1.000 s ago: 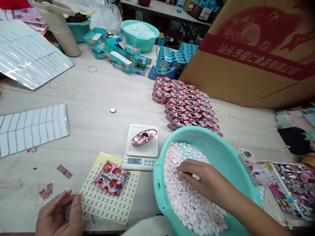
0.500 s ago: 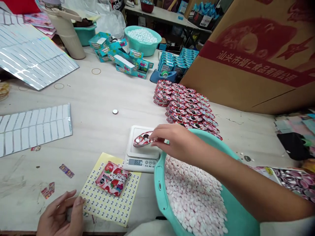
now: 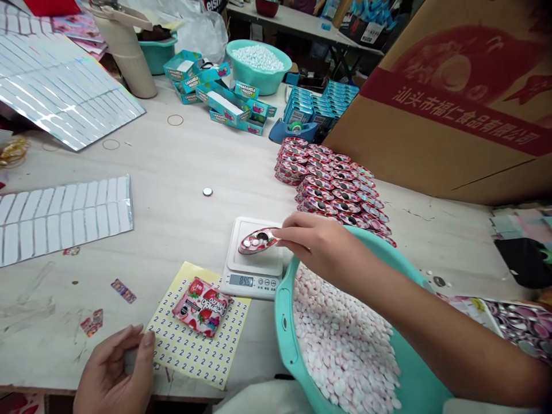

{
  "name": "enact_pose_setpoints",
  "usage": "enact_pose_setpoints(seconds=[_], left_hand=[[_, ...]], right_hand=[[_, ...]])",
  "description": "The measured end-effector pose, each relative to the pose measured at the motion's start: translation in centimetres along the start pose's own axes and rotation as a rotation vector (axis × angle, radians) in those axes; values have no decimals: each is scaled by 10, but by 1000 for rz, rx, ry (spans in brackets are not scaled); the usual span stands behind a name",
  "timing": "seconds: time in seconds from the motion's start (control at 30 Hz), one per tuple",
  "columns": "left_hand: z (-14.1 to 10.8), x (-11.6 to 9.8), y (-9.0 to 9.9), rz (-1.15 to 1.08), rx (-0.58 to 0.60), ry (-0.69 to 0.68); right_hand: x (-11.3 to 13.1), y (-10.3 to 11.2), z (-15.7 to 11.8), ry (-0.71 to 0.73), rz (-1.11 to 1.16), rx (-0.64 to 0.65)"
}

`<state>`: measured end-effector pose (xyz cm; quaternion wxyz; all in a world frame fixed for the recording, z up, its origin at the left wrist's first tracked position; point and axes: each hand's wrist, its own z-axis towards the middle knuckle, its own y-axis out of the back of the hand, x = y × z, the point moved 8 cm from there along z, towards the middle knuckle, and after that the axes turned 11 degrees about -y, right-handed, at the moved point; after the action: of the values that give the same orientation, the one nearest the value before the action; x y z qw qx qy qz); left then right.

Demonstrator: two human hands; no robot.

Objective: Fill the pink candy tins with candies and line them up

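My right hand reaches over the teal basin. Its fingertips close on the right end of a small oval strawberry-print candy box with a dark round hole. Two white candies lie on top of this box. Beneath it is a white digital scale, whose display seems to read 89.6. Pale pink candies fill much of the basin. My left hand rests at the table's front edge, fingers loosely curled, thumb apart, holding nothing. Beside it a strawberry packet lies on a yellow number sheet.
Stacked strawberry boxes stand behind the scale, beside a large carton. Farther back are blue caramel boxes, a tape dispenser and a basin of white candies. Silvery label sheets and a bottle occupy the left.
A second white candy now shows on the box, and the scale reading has risen from about 86.8. My right fingertips have come together at the box's right end. The view has shifted slightly.
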<state>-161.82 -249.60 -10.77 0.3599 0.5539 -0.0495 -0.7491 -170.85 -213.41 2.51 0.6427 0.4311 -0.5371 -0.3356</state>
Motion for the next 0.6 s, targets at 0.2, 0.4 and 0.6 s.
enact_pose_setpoints(seconds=[0.2, 0.4, 0.6], left_hand=[[0, 1, -1, -46, -4, 8], [4, -8, 0, -52, -12, -44], [5, -14, -1, -63, -40, -109]], right_hand=[[-43, 11, -65, -222, 0, -24], [-103, -29, -136, -558, 140, 111], [-121, -56, -161, -686, 166, 154]])
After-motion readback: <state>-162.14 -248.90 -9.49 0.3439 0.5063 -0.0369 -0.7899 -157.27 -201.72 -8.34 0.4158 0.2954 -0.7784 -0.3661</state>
